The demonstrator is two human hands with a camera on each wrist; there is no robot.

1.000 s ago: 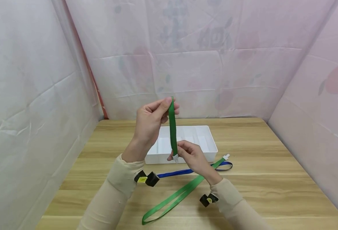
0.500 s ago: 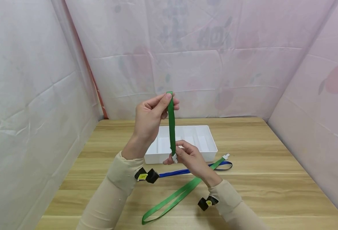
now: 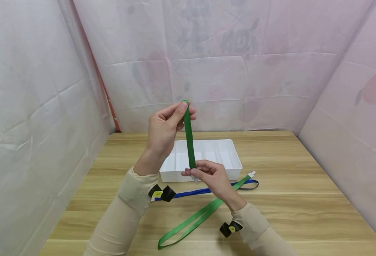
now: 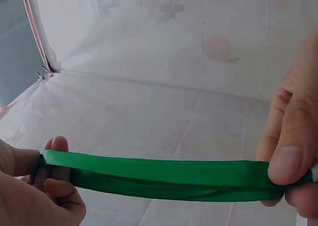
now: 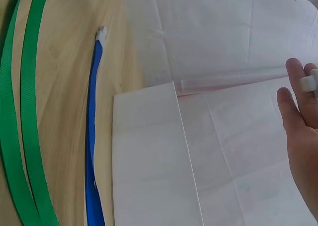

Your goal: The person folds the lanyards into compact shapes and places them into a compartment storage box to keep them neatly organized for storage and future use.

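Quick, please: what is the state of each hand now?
Left hand: pinches the top fold of the green strap.
Right hand: pinches the same strap's lower end, by its white clip.

Both arms wear snug beige sleeves down to the wrists, and there's a small black camera with a yellow sticker strapped under each wrist; bare hands, no rings.

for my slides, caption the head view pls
Both hands, left and right, stretch a green strap above a white tray.
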